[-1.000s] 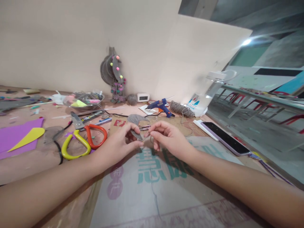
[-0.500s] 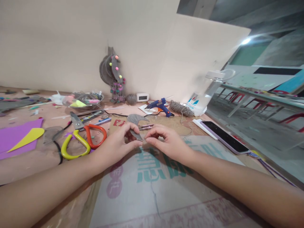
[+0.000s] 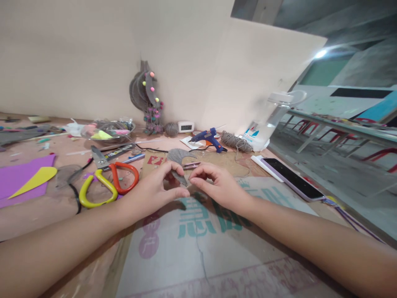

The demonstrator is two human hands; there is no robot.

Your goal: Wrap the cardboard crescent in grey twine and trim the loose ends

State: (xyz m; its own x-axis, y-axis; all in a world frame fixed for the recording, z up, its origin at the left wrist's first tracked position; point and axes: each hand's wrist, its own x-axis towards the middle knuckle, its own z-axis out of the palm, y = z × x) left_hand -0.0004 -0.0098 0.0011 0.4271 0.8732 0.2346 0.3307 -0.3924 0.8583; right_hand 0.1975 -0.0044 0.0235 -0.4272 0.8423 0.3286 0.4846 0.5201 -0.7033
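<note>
Cloth-like grey piece (image 3: 180, 178), the thing being worked on, sits in the curled fingers of the left hand (image 3: 161, 184), which is therefore the nearer of the two. Its long axis, as far as the exposed part shows, slants from under the left forefinger down and toward the right hand (image 3: 218, 184), so the narrow end faces the right fingertips across a very small gap; whether they touch it, I cannot tell. The left hand is closed around the piece, its thumb stretched out below and a little apart from the visible edge. The right hand is narrow, thumb and forefinger drawn close together, but whether they meet or pinch a thread is too fine to make out. What shows of the piece is small, flat, matt and plain grey, tapering to a blunt tip; the rest is hidden by the left fingers. Just beyond the left hand lies a larger grey crescent (image 3: 178, 155), its thin horn pointing to the right-hand side, and a slim tool (image 3: 191, 165) lies beyond the gap between the hands. Below both hands spreads a printed sheet (image 3: 242, 256).
</note>
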